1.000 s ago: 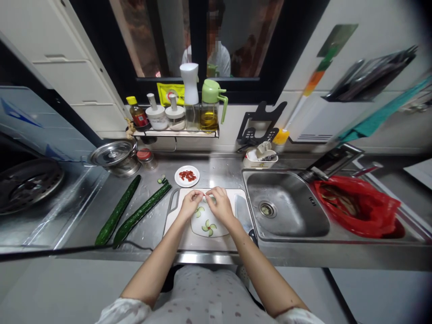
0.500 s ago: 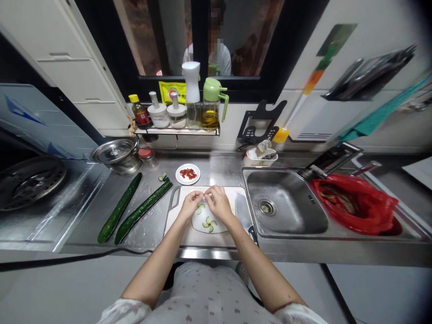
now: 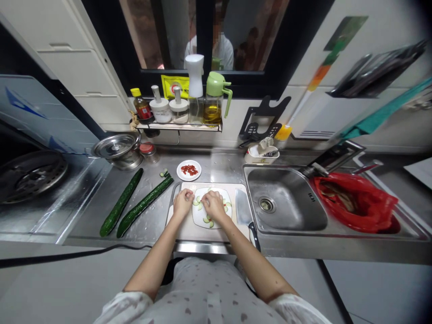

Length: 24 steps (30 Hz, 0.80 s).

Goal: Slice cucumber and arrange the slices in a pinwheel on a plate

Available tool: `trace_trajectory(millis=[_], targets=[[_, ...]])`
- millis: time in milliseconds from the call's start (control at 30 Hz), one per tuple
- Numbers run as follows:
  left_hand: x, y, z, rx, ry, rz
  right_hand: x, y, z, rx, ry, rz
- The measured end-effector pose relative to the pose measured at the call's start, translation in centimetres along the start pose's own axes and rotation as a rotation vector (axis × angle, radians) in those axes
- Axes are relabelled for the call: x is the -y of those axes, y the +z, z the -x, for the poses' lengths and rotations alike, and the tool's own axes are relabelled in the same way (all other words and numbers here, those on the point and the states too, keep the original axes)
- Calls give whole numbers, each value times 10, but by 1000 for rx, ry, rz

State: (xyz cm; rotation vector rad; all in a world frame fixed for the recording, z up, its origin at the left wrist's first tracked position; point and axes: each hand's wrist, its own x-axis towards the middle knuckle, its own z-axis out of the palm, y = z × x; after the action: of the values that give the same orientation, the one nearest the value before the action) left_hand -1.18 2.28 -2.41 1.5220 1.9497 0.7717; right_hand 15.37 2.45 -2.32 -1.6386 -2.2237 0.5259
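A white square plate [image 3: 200, 218] lies on the cutting board [image 3: 189, 234]. Cucumber slices [image 3: 208, 222] are laid on it in small flower shapes with red bits at the centres. Over the plate's left part, my right hand [image 3: 214, 207] has its fingertips pinched together. My left hand [image 3: 183, 203] is beside the plate's left edge, thumb and fingers closed; whatever either hand pinches is too small to make out. Behind the board, a small round plate [image 3: 179, 173] holds chopped red pieces [image 3: 189, 170]. A kitchen knife [image 3: 242, 208] rests on the board's right side.
Two cucumbers [image 3: 122, 202] lie on the left of the counter, one cut, with small cucumber pieces [image 3: 164, 173] near its end. To the right are the sink [image 3: 286, 202] and a red plastic bag [image 3: 364, 211]. A lidded pot [image 3: 116, 150] stands back left, below a condiment shelf [image 3: 182, 128].
My hands, close together over the plate before, have separated. The left has moved left off the plate; the right has come slightly lower, uncovering more cucumber slices. The view has shifted slightly.
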Motion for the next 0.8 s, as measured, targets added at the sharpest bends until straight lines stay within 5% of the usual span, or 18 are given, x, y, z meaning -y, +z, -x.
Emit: trace_trajectory(millis=[267, 800], targets=[[0, 10, 7, 72, -19, -236, 0, 22, -6, 61, 29, 40], [-1, 19, 6, 142, -29, -305, -3, 28, -7, 64, 23, 66]])
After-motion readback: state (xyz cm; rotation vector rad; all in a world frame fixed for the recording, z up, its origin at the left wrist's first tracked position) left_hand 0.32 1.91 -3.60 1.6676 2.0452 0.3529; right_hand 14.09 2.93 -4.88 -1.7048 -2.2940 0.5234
